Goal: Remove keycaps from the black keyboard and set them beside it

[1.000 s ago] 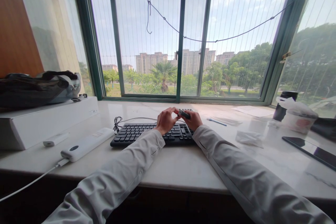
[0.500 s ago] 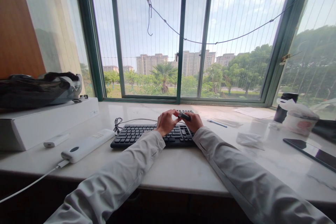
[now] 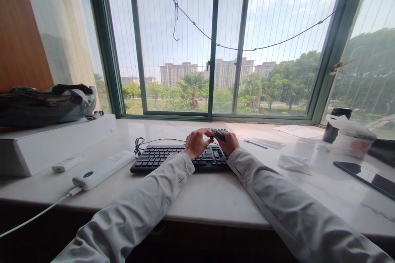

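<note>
Both hands meet above the right part of a black keyboard (image 3: 166,156) on the pale stone sill. My right hand (image 3: 228,143) is closed around a small dark object (image 3: 219,134), too small to name. My left hand (image 3: 195,142) pinches at the left end of that same object, fingers curled, with a hint of red at the fingertips. Both arms wear light grey sleeves. The keyboard's cable (image 3: 139,144) lies coiled at its far left corner.
A white power bank (image 3: 103,169) with a cable and a small white device (image 3: 66,164) lie left. A white box (image 3: 55,141) carries a dark bag (image 3: 46,104). On the right are a pen (image 3: 254,144), papers, a tissue, a dark cup (image 3: 335,125), a wrapped container (image 3: 350,137) and a phone (image 3: 367,177).
The hands stay in the same spot above the keyboard. The dark object has shifted slightly between the fingers; the view rose a little.
</note>
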Tool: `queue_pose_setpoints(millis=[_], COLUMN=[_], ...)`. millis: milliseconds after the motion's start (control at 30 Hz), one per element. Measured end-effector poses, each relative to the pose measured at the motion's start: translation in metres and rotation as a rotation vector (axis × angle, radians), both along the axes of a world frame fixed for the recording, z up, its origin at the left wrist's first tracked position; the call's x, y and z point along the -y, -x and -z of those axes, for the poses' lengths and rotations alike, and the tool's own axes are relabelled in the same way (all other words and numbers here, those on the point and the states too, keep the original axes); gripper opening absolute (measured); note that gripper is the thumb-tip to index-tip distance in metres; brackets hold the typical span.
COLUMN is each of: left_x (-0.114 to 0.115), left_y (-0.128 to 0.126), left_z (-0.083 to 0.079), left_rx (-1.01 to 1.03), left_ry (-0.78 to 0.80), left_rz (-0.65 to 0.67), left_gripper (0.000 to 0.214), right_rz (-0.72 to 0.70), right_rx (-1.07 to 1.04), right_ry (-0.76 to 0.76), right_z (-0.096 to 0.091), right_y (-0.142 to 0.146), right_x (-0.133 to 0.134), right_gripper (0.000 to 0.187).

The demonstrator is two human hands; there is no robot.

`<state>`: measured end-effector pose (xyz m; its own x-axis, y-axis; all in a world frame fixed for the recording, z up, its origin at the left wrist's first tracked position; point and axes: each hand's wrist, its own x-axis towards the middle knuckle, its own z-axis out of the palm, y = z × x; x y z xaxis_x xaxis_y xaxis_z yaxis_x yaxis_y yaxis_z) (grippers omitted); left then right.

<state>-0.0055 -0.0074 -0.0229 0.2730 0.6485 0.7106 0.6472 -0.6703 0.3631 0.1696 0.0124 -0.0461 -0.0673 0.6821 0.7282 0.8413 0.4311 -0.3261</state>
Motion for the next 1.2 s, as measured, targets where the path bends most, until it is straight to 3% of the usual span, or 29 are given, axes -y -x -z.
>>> queue_pose_setpoints(millis=[600,867,1200], left_x=[0.001,0.0,0.001], left_y=[0.002,-0.001,0.0], left_z=[-0.002,0.0,-0.003], left_rx=[0.004,-0.029,-0.043], left_ry=[-0.05,-0.02,-0.007], left_rz=[-0.071,-0.152,-0.155], left_gripper=[0.013,0.014,0.013], right_rz=[0.072,0.098,0.079], right_rx=[0.042,0.065,0.098], right_ry=[0.06,0.094,0.11], right_z=[-0.006,-0.006,-0.007], right_y=[0.006,0.007,0.009], right_x=[0.009,0.012,0.014], right_gripper=[0.032,0.024,0.022])
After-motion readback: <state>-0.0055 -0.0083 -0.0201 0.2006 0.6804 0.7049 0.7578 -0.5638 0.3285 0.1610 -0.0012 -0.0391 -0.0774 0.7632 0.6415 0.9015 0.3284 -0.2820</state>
